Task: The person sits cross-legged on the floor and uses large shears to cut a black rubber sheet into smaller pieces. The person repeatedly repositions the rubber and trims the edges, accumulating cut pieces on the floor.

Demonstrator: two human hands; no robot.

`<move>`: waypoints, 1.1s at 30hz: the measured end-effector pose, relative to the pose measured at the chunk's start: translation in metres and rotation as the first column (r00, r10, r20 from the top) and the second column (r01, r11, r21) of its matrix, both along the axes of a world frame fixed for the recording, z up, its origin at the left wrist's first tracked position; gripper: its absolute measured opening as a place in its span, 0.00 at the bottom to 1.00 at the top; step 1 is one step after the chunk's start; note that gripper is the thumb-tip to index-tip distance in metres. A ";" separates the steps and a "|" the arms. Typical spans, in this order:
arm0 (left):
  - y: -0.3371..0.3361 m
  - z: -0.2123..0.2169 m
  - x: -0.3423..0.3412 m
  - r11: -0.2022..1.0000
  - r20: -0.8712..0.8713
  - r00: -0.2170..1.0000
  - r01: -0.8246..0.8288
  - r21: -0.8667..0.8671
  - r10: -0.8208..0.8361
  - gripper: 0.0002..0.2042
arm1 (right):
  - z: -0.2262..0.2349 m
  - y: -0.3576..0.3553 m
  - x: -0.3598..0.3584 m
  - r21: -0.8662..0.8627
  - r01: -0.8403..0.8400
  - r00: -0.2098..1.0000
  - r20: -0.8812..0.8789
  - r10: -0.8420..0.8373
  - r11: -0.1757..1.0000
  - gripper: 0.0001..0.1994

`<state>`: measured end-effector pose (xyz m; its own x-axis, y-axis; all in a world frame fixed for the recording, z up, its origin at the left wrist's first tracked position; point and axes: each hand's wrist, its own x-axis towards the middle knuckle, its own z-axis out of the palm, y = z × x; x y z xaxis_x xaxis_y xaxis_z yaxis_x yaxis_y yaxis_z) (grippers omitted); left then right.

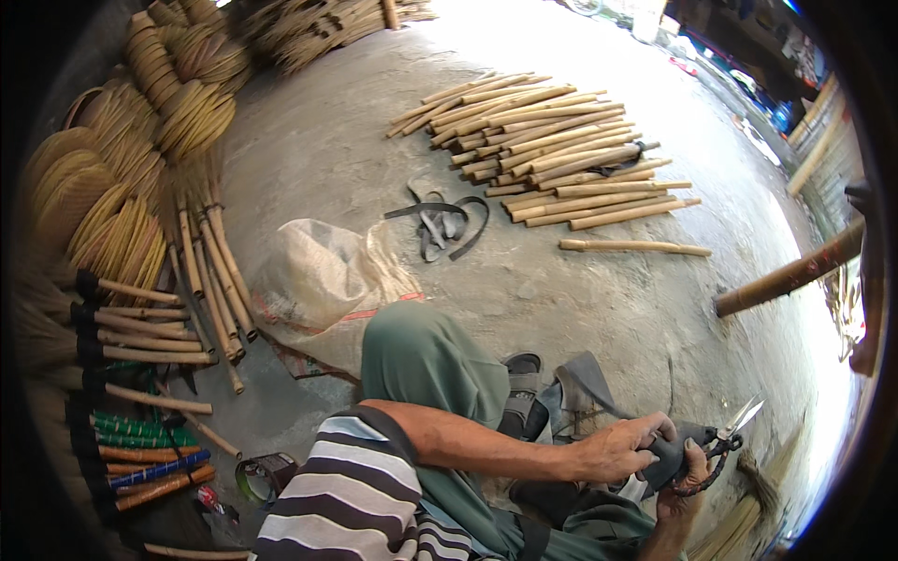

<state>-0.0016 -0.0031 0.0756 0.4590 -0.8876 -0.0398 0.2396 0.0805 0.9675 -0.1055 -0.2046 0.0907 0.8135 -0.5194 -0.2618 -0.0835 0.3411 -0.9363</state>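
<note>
Right grip: closed round black-wrapped handles of silver-bladed metal scissors, blades parted, pointing away from left fingers. Left grip: on left edge of dark, flexible, rubber-like sheet; cannot tell how firmly pinched. Possible nicked fingers, from blades swinging back; possible buckling, from slack hold. Sheet: between left fingers and right thumb, scissors just beside.

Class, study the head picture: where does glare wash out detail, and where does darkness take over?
Head view: glare bleaches the floor toward the upper right; head view: black fisheye vignetting swallows the corners; head view: brooms dim along the left rim, while the scissors show bright blades.
</note>
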 end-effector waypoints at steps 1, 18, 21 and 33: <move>0.000 -0.003 0.001 0.993 -0.121 0.992 -0.050 -0.105 0.037 0.22 | 0.004 0.001 0.008 -0.003 0.001 0.999 -0.036 -0.001 1.000 0.15; -0.012 0.006 0.030 0.940 -0.470 0.860 0.029 -0.340 -0.197 0.51 | 0.111 -0.072 0.022 -0.582 0.038 0.923 0.332 0.194 0.813 0.27; -0.007 0.020 0.032 0.885 -0.474 0.842 0.009 -0.465 -0.257 0.51 | 0.077 -0.034 0.000 -0.339 -0.093 0.965 0.200 0.168 0.936 0.29; -0.011 -0.026 -0.005 0.992 -0.736 0.666 0.108 -0.067 -0.122 0.20 | 0.011 0.019 0.014 -0.014 0.071 0.997 -0.039 -0.072 0.997 0.20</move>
